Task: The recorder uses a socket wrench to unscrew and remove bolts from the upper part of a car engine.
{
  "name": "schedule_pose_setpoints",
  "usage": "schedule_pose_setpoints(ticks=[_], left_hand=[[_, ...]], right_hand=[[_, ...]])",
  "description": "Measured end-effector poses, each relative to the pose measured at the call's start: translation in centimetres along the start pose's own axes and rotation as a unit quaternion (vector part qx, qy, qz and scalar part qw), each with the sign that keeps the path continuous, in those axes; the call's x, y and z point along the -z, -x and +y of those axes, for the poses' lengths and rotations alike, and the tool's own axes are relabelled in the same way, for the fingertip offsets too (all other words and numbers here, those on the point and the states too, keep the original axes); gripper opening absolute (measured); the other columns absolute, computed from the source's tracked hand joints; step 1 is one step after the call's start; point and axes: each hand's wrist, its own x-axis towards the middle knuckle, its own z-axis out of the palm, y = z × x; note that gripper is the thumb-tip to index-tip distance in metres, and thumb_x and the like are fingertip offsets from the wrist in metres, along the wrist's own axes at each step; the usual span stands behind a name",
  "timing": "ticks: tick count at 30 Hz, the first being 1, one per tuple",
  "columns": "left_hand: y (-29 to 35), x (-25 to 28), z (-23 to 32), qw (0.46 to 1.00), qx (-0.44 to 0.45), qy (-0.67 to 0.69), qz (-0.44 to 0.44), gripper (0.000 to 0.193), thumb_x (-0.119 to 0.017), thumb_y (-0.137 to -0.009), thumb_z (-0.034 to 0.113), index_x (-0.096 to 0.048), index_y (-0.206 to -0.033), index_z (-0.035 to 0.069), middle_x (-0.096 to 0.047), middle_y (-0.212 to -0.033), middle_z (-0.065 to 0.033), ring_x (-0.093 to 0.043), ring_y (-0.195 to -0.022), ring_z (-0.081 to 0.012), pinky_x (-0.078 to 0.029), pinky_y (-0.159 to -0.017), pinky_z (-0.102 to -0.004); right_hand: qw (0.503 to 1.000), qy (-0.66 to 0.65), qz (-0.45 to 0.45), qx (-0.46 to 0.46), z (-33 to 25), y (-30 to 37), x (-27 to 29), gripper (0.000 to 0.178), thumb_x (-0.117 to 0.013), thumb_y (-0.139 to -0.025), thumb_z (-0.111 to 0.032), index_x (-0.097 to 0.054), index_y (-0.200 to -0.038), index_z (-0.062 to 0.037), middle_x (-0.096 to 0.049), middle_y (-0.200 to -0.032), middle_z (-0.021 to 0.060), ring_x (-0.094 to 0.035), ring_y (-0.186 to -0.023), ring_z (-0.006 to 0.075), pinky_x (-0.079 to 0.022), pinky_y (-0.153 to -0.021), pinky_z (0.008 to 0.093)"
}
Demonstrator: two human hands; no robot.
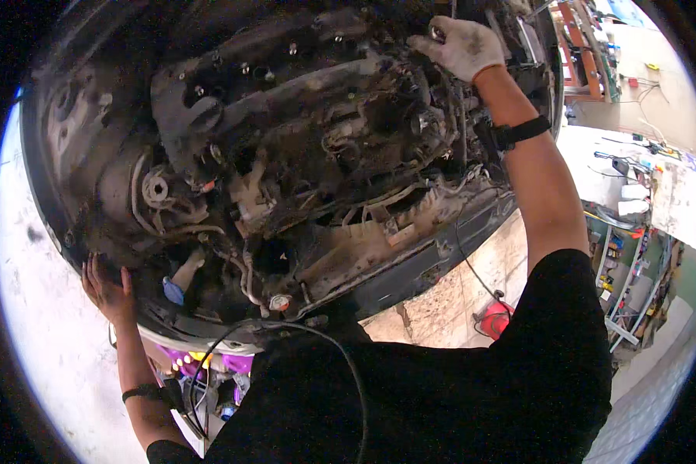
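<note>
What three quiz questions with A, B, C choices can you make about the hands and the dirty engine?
1. Where is the right hand?
A. At the far top of the engine
B. On the floor
C. In a pocket

2. What colour is the glove on the right hand?
A. Bright green
B. Dirty white
C. Red

3. How is the left hand?
A. In a glove, holding a hammer
B. Bare, flat against the engine's left edge
C. Holding a cup

Answers: 1 A, the arm stretches up over the engine. 2 B, the glove is pale with dark stains. 3 B, spread bare fingers press the rim, with no tool.
</note>
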Motion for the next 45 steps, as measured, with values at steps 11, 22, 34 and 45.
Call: schedule_pose_setpoints(ticks=[11, 22, 34, 45], left_hand=[[-1.9, 0.8, -1.6, 0.999, 0.012, 0.044, 0.015, 0.069, -0.072, -0.093, 0.036, -0.049, -0.151, 0.008, -0.049, -0.153, -0.0194, -0.038, -0.145, -0.0406, -0.029, -0.122, -0.0511], [-6.8, -2.3, -6.7, 0.992, 0.056, 0.058, 0.102, 0.062, -0.073, -0.096, 0.029, -0.051, -0.149, 0.008, -0.049, -0.146, -0.0329, -0.052, -0.131, -0.0496, -0.043, -0.11, -0.0544], [-6.7, -2.0, -5.9, 0.992, 0.073, 0.035, 0.099, 0.061, -0.073, -0.096, 0.03, -0.052, -0.148, 0.007, -0.051, -0.145, -0.0318, -0.05, -0.134, -0.0484, -0.041, -0.113, -0.0516], [-6.7, -1.5, -5.6, 0.987, 0.076, 0.095, 0.104, 0.061, -0.074, -0.096, 0.029, -0.051, -0.149, 0.01, -0.047, -0.149, -0.0303, -0.047, -0.136, -0.0474, -0.038, -0.114, -0.052]], right_hand=[[0.96, -0.176, -0.197, -0.094, 2.6, -1.3, 1.4, 0.041, -0.068, -0.095, -0.026, -0.063, -0.13, -0.0052, -0.071, -0.1, 0.0115, -0.068, -0.084, 0.0221, -0.056, -0.073, 0.0423], [0.992, 0.08, -0.091, -0.038, -1.4, -0.4, 3.3, 0.049, -0.059, -0.09, -0.012, -0.063, -0.138, -0.0209, -0.071, -0.121, 0.0198, -0.07, -0.107, 0.0353, -0.056, -0.093, 0.044], [0.979, -0.06, 0.03, -0.192, 0.4, -2.0, 7.0, 0.07, -0.07, -0.087, -0.055, -0.066, -0.129, 0.0001, -0.065, -0.134, 0.028, -0.063, -0.125, 0.0421, -0.049, -0.109, 0.0458], [0.987, -0.003, 0.009, -0.158, -3.4, -8.6, 1.1, 0.069, -0.065, -0.092, -0.055, -0.061, -0.137, -0.0026, -0.064, -0.137, 0.0236, -0.061, -0.129, 0.0388, -0.046, -0.113, 0.0444]])
